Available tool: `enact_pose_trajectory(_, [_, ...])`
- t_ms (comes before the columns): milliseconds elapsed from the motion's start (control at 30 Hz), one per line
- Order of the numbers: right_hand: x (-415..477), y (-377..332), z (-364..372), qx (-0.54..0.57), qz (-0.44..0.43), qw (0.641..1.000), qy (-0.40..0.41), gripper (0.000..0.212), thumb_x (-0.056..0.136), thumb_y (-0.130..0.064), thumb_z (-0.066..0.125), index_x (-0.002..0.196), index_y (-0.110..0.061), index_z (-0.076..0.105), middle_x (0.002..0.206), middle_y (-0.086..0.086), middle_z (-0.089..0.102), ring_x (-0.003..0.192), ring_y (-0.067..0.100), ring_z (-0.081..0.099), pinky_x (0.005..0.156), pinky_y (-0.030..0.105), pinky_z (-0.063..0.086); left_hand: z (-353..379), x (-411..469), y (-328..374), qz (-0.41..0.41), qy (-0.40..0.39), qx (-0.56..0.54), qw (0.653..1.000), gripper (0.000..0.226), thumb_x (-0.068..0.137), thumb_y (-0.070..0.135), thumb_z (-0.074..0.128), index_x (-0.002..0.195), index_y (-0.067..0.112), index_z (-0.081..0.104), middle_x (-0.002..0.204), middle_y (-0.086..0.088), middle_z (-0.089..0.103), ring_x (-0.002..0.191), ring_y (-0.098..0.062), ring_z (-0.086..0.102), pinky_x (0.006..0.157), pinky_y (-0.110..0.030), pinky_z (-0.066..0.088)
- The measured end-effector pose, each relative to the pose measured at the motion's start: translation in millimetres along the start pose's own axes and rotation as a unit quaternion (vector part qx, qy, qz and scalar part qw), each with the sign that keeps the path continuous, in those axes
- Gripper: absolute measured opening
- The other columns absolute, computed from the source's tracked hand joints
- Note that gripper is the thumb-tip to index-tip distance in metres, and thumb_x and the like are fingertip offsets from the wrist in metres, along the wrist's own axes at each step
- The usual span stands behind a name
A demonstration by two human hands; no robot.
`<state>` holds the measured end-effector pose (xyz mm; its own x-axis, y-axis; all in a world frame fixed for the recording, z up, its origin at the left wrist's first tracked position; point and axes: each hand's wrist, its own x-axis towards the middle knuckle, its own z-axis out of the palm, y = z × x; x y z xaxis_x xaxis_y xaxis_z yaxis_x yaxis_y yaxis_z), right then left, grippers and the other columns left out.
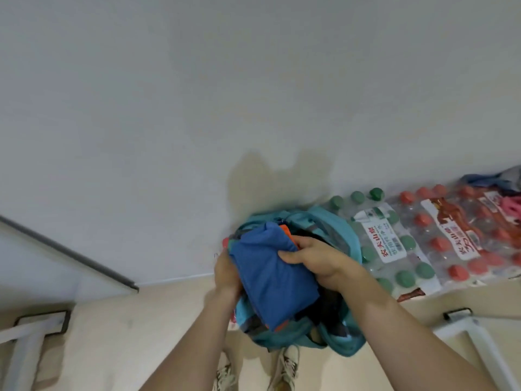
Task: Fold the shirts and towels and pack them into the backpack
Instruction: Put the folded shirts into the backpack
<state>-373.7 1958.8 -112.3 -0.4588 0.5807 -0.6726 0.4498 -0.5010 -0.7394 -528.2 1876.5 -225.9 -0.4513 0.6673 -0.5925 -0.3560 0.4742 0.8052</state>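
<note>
At your far left, a thin grey bar (pixel 70 252) slants across the pale wall above the beige floor (pixel 127 334). Your left hand (pixel 225 273) grips the left edge of the folded blue garment (pixel 275 283), its fingers wrapped under the cloth and mostly hidden. The garment is smooth, soft and roughly rectangular, with orange trim at its far and near corners. It sits in the open mouth of the teal fabric backpack (pixel 346 235), which slumps on the floor against the wall. Your right hand (pixel 318 261) clamps the garment's right side, thumb on top and fingers curled over the far edge. Just right of the backpack lie shrink-wrapped green-capped bottles (pixel 386 241), then red-capped bottles (pixel 456 238). A white metal frame (pixel 479 340) stands nearer you.
</note>
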Motion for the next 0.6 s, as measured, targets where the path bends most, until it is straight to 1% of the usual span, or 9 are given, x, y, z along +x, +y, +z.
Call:
enact_pose_trajectory(67, [15.9, 4.4, 0.7, -0.068, 0.014, 0.996, 0.054, 0.018, 0.09, -0.002, 0.059, 0.106, -0.009, 0.065, 0.109, 0.01, 0.068, 0.096, 0.023, 0.063, 0.094, 0.04, 0.049, -7.9, -21.2, 33.4, 0.014, 0.029, -0.006, 0.999, 0.012, 0.071, 0.023, 0.059, 0.077, 0.016, 0.067, 0.087, -0.01, 0.072, 0.082, -0.027, 0.067, 0.077, -0.05, 0.055])
enact_pose_trajectory(133, [32.0, 10.3, -1.4, -0.129, 0.044, 0.985, 0.106, 0.035, 0.092, -0.007, 0.059, 0.126, -0.006, 0.056, 0.128, 0.013, 0.059, 0.114, 0.028, 0.055, 0.103, 0.042, 0.042, -18.2, -32.0, 44.6, -0.03, 0.014, -0.051, 0.998, 0.011, 0.076, 0.005, 0.058, 0.083, 0.01, 0.066, 0.081, -0.012, 0.071, 0.072, -0.027, 0.065, 0.071, -0.047, 0.057])
enact_pose_trajectory(267, [52.6, 23.2, -0.3, -0.355, 0.119, 0.919, 0.123, 0.042, 0.101, -0.018, 0.041, 0.14, -0.003, 0.04, 0.143, 0.017, 0.044, 0.128, 0.031, 0.043, 0.103, 0.031, 0.034, -24.3, -40.5, 44.3, -0.085, -0.053, -0.106, 0.989, 0.023, 0.082, -0.005, 0.051, 0.1, 0.0, 0.064, 0.094, -0.019, 0.07, 0.085, -0.034, 0.067, 0.071, -0.042, 0.058])
enact_pose_trajectory(367, [62.2, 30.8, 2.1, -0.458, 0.114, 0.878, 0.085, 0.044, 0.102, -0.018, 0.038, 0.144, -0.005, 0.033, 0.144, 0.017, 0.041, 0.128, 0.029, 0.042, 0.104, 0.03, 0.032, -15.1, -35.9, 45.6, -0.097, -0.062, -0.103, 0.988, 0.028, 0.082, -0.006, 0.051, 0.105, 0.003, 0.063, 0.099, -0.018, 0.07, 0.091, -0.033, 0.066, 0.076, -0.041, 0.057])
enact_pose_trajectory(433, [60.6, 35.0, 7.3, -0.551, 0.113, 0.823, 0.081, 0.05, 0.101, -0.019, 0.04, 0.146, -0.004, 0.026, 0.146, 0.017, 0.037, 0.131, 0.029, 0.039, 0.108, 0.031, 0.029, -10.1, -29.2, 42.7, -0.071, -0.046, -0.053, 0.995, 0.032, 0.079, -0.001, 0.056, 0.109, 0.01, 0.059, 0.103, -0.014, 0.069, 0.091, -0.028, 0.067, 0.077, -0.039, 0.058])
enact_pose_trajectory(467, [55.0, 36.5, 11.4, -0.59, 0.091, 0.795, 0.111, 0.056, 0.098, -0.018, 0.045, 0.148, -0.003, 0.022, 0.147, 0.017, 0.036, 0.131, 0.03, 0.039, 0.108, 0.034, 0.031, -8.3, -25.8, 40.6, -0.048, -0.037, -0.015, 0.998, 0.043, 0.074, 0.005, 0.061, 0.115, 0.012, 0.053, 0.106, -0.012, 0.067, 0.092, -0.026, 0.066, 0.08, -0.04, 0.057])
enact_pose_trajectory(500, [43.1, 36.9, 16.8, -0.627, 0.027, 0.764, 0.152, 0.061, 0.095, -0.015, 0.049, 0.148, -0.004, 0.022, 0.145, 0.018, 0.037, 0.129, 0.032, 0.041, 0.107, 0.038, 0.035, -7.2, -24.0, 40.0, -0.026, -0.029, 0.029, 0.999, 0.059, 0.069, 0.012, 0.065, 0.124, 0.015, 0.045, 0.111, -0.01, 0.065, 0.094, -0.024, 0.064, 0.083, -0.041, 0.056])
enact_pose_trajectory(533, [28.3, 37.0, 21.9, -0.646, -0.063, 0.737, 0.188, 0.061, 0.091, -0.013, 0.052, 0.146, -0.005, 0.027, 0.143, 0.017, 0.04, 0.126, 0.033, 0.044, 0.102, 0.042, 0.042, -6.7, -22.6, 39.2, 0.001, -0.02, 0.084, 0.996, 0.074, 0.065, 0.016, 0.066, 0.132, 0.016, 0.035, 0.118, -0.01, 0.06, 0.099, -0.024, 0.061, 0.087, -0.041, 0.054])
enact_pose_trajectory(600, [2.7, 35.7, 26.5, -0.635, -0.223, 0.701, 0.235, 0.05, 0.086, -0.016, 0.05, 0.136, -0.013, 0.045, 0.134, 0.01, 0.052, 0.115, 0.03, 0.053, 0.088, 0.042, 0.051, -4.8, -23.4, 36.6, 0.058, 0.02, 0.209, 0.976, 0.093, 0.069, 0.016, 0.068, 0.146, 0.022, 0.016, 0.132, -0.011, 0.045, 0.114, -0.029, 0.05, 0.096, -0.042, 0.046])
